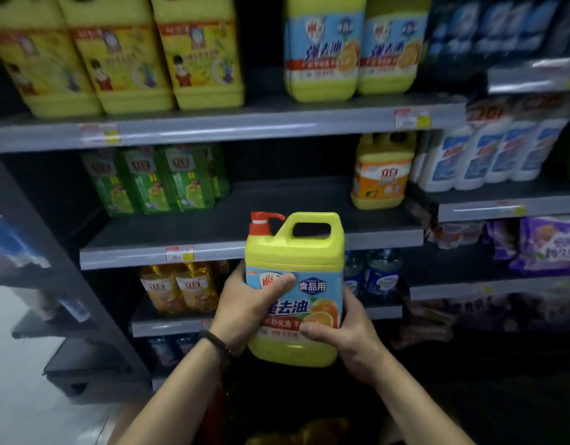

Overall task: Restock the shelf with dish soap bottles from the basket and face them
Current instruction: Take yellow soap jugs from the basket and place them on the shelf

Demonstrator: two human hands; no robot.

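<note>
Mid-task, by the look of it. Both hands clamp one yellow jug [294,284] upright in front of the middle shelf [277,216]: left hand [248,311] wraps its left side w/ thumb across the label, right hand [344,335] cups the lower right, fingers curled on. Label faces the person, not yet shelved. Shelf has a wide bare gap btwn the green bottles [161,183] and an orange-label jug [381,171], so nothing blocks the slot. Two matching jugs [354,46] sit on the top shelf. Basket not clearly visible; stock left unknown.
</note>
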